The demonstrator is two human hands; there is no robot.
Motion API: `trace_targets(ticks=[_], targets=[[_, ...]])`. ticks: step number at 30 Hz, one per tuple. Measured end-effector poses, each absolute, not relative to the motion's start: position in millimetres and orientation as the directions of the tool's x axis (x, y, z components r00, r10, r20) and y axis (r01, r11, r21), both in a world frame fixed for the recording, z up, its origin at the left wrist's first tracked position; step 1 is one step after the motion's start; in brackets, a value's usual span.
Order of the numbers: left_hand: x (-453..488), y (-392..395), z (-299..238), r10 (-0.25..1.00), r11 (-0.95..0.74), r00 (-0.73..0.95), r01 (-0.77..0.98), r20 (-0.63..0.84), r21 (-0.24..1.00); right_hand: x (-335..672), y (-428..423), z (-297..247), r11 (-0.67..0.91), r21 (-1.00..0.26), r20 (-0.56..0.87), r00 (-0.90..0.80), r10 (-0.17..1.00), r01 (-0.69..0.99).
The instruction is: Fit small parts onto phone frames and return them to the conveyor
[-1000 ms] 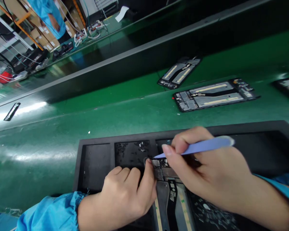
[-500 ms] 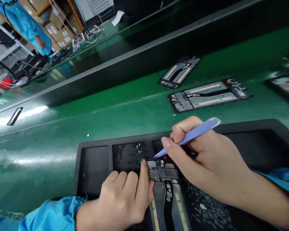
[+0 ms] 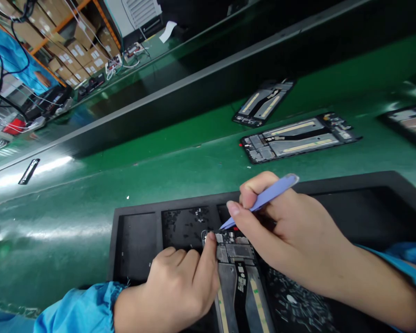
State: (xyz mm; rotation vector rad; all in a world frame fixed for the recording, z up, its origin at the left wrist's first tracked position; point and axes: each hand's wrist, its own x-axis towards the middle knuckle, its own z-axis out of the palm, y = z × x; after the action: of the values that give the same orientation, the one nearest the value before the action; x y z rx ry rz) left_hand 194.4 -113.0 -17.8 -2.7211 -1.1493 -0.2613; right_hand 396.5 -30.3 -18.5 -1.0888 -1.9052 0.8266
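Note:
A phone mid-frame with exposed circuit boards (image 3: 241,252) lies over the black tray in front of me. My left hand (image 3: 185,282) grips its left edge, fingers curled, with the index fingertip pressed on the upper-left corner. Pinched in my right hand (image 3: 294,231) is a pair of purple tweezers (image 3: 272,193). Their points meet the frame's top edge, just right of my left index fingertip. Whether anything is between the points is too small to tell. A bit of red (image 3: 235,228) shows beside the tweezers, and my right hand covers part of the frame's right side.
The black compartmented tray (image 3: 135,213) holds small dark parts and a heap of tiny pieces (image 3: 303,300). Beyond it on the green bench lie more phone frames (image 3: 298,138), (image 3: 263,104), plus a small black strip (image 3: 29,171). A co-worker's blue sleeve (image 3: 17,55) shows far left.
My right hand and the tweezers have shifted slightly left and the tweezers' points slightly down. My left index fingertip has slid a little right, baring the frame's corner. The co-worker has moved left.

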Motion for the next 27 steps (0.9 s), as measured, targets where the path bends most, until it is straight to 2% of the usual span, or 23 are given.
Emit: trace_targets(ticks=[8, 12, 16, 21, 27], targets=[[193.5, -116.2, -17.3, 0.651, -0.709, 0.73, 0.683, 0.208, -0.175, 399.9, -27.2, -19.6, 0.419, -0.823, 0.305, -0.323, 0.896, 0.384], [193.2, -114.6, -16.0, 0.659, -0.704, 0.713, 0.697, 0.239, -0.136, 401.1, -27.4, -20.1, 0.422, -0.818, 0.3, -0.337, 0.893, 0.391], [191.7, -114.1, -15.9, 0.648, -0.718, 0.733, 0.678, 0.205, -0.158, 401.4, -27.2, -20.7, 0.412, -0.812, 0.283, -0.339, 0.897, 0.413], [192.2, -112.6, -18.5, 0.67, -0.682, 0.668, 0.726, 0.323, -0.086, 401.7, -26.0, -20.8, 0.392, -0.823, 0.259, -0.343, 0.903, 0.41], [192.8, -111.8, -16.2, 0.708, -0.666, 0.667, 0.74, 0.232, -0.094, 403.8, -24.8, -21.6, 0.416, -0.818, 0.281, -0.356, 0.891, 0.397]])
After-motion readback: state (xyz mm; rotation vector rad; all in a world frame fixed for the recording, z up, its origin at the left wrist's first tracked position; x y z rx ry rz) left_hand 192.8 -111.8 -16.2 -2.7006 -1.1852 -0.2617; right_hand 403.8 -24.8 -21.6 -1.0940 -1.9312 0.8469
